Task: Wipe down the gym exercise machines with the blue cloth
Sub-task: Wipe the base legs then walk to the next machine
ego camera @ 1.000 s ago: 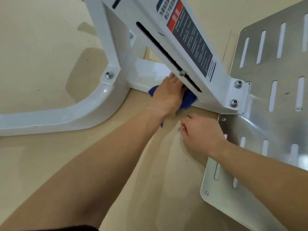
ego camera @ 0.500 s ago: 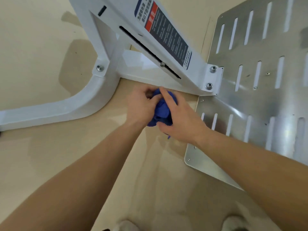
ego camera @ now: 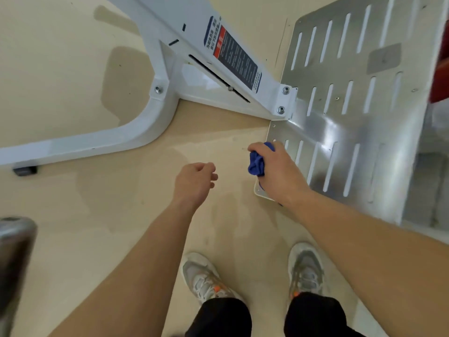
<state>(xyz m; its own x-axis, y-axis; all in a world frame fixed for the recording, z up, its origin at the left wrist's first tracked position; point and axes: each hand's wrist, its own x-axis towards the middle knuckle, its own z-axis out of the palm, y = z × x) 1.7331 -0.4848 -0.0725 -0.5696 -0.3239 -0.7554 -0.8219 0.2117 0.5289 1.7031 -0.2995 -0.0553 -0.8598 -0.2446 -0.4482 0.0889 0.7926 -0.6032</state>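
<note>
Right hand [ego camera: 279, 171]: I see it gripping the bunched blue cloth [ego camera: 256, 164]
Left hand [ego camera: 194, 181]: loosely curled, holding nothing

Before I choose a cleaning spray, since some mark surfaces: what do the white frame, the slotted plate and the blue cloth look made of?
The white frame: likely steel under glossy paint or powder coat; smooth sheen, bolted joints. The slotted plate: bare brushed metal, aluminium or stainless; streaky glare. The blue cloth, bunched in the right hand: soft fabric, perhaps microfibre; it crumples into folds.
</note>
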